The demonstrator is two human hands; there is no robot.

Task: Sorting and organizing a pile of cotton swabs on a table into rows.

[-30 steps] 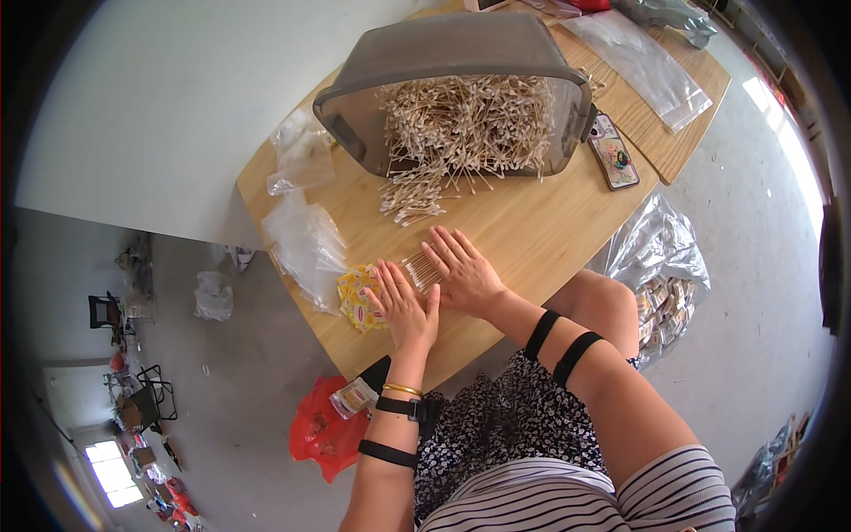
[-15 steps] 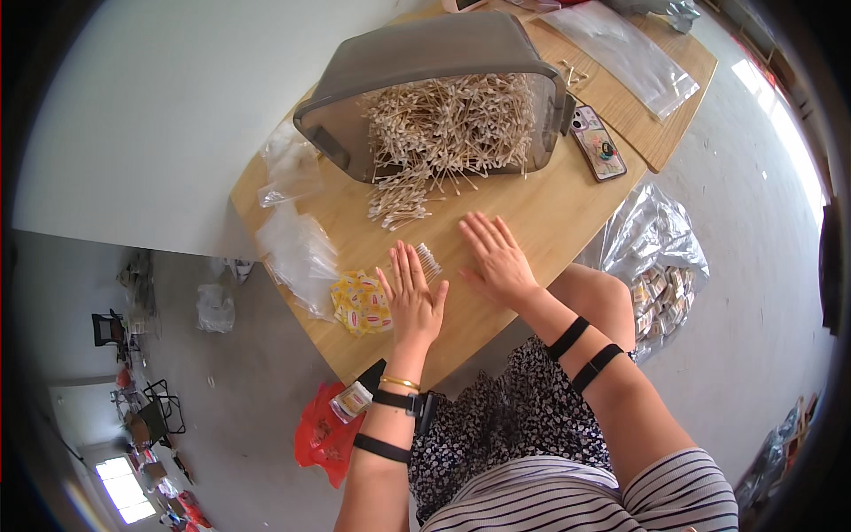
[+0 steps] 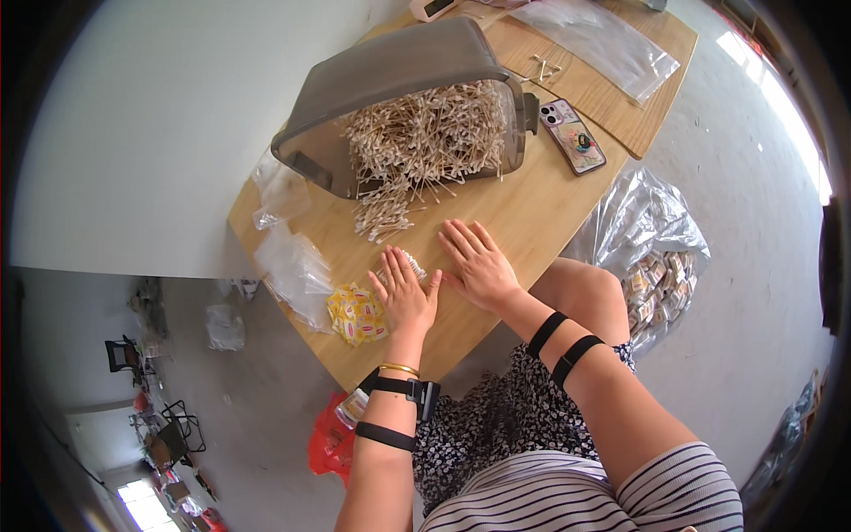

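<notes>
My left hand (image 3: 405, 300) lies flat with its fingers stretched out, partly over a small aligned bunch of cotton swabs (image 3: 412, 264). Palm down on the tabletop to its right is my right hand (image 3: 483, 273), fingers extended and holding nothing. Beyond both hands, a grey translucent plastic bin (image 3: 390, 75) is tipped on its side. A big heap of cotton swabs (image 3: 425, 133) fills it and spills through its mouth onto the table. Beside my left hand sits a pile of yellow and white printed labels (image 3: 357, 313).
Clear plastic bags (image 3: 294, 270) lie along the table's left edge. At the right are a phone (image 3: 573, 137), some loose swabs (image 3: 541, 68) and a large clear bag (image 3: 612, 40). A silvery sack of small packs (image 3: 660, 284) stands on the floor; a red bag (image 3: 330, 443) is below left.
The view has shifted, so the bin and table appear further left. My hands stay flat on the table, the left one still beside and over the small swab bunch.
</notes>
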